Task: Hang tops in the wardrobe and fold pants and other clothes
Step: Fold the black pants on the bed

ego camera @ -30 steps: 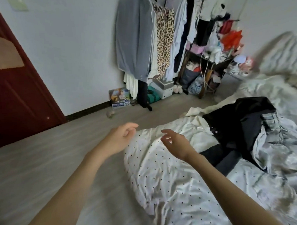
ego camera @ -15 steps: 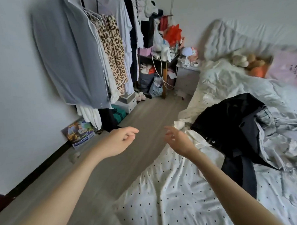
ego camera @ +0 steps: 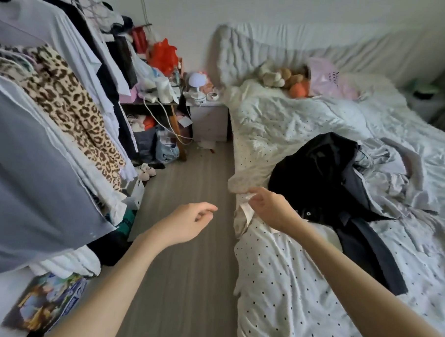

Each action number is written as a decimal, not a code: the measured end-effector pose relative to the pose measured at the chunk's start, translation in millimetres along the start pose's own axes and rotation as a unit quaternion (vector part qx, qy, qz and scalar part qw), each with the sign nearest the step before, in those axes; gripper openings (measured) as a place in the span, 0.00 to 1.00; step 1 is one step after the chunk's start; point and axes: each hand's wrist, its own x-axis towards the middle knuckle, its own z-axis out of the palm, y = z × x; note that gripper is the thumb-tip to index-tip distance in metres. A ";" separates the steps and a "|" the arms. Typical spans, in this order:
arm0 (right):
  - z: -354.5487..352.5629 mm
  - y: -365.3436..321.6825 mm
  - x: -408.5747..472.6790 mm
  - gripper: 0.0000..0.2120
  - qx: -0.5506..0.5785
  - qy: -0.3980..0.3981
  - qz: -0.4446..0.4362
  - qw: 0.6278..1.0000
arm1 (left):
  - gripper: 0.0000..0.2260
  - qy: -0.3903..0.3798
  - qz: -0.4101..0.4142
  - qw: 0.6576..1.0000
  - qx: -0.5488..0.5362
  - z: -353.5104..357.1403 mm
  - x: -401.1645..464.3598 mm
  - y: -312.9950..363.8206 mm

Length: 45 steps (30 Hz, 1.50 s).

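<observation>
Black top (ego camera: 315, 172) heaped on bed (ego camera: 299, 311), just beyond my right hand (ego camera: 270, 208). Right fingers loose at white cloth (ego camera: 247, 212), grip unclear. Left hand (ego camera: 191, 220) over floor, loosely curled, empty. Best: take collar, lift clear.

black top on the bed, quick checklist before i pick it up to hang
1. Black top in view on the bed: ok.
2. Right hand free: cannot tell, its fingers are at a cream cloth on the bed edge.
3. Left hand free: ok, loosely curled over the floor, holding nothing.
4. Top clear of other clothes: not ok, grey clothes lie against it.
5. Hanger ready: cannot tell.
6. Room on the clothes rack: not ok, it looks crowded.
</observation>
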 end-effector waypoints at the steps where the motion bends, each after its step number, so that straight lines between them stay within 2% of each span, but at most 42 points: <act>1: 2.2 -1.8 5.5 0.18 0.010 0.020 0.022 1.000 | 0.14 -0.012 0.016 1.000 0.011 -9.8 11.2 -6.5; 5: 16.3 -12.1 9.8 0.18 0.037 0.040 0.081 0.995 | 0.13 -0.042 0.050 0.998 0.020 -41.6 42.8 -27.1; 9: 7.7 -8.7 17.2 0.18 0.055 0.085 0.152 0.983 | 0.13 -0.071 0.097 0.992 0.028 -56.9 89.3 -17.7; 13: -14.7 18.4 28.6 0.19 0.060 0.134 0.216 0.965 | 0.13 -0.127 0.151 0.980 0.032 -41.5 145.4 8.6; 18: -43.8 88.7 63.7 0.19 0.093 0.200 0.285 0.933 | 0.14 -0.203 0.177 0.962 0.053 -7.5 233.6 43.2; 24: -81.5 193.9 121.5 0.19 0.089 0.231 0.352 0.903 | 0.16 -0.216 0.199 0.952 0.091 34.5 353.9 101.8; 29: -110.3 246.9 154.0 0.21 0.064 0.282 0.387 0.876 | 0.17 -0.210 0.233 0.944 0.103 61.1 417.9 143.6; 32: -131.6 275.6 181.2 0.20 0.043 0.286 0.414 0.864 | 0.18 -0.202 0.250 0.941 0.105 77.4 456.0 167.0; 35: -142.4 285.4 203.6 0.12 0.064 0.292 0.444 0.845 | 0.22 -0.198 0.256 0.941 0.102 87.5 484.6 178.8; 38: -141.3 281.2 209.7 0.06 0.091 0.362 0.413 0.831 | 0.30 -0.180 0.267 0.943 0.091 96.2 514.5 190.7; 41: -132.8 267.0 188.4 0.07 0.098 0.348 0.366 0.857 | 0.38 -0.177 0.292 0.928 0.148 108.5 535.7 204.0; 43: -131.8 260.8 167.0 0.10 0.104 0.341 0.371 0.857 | 0.34 -0.173 0.322 0.905 0.216 120.6 543.1 218.2; 45: -132.0 256.6 146.9 0.12 0.107 0.343 0.392 0.847 | 0.23 -0.144 0.350 0.892 0.248 131.4 540.4 227.7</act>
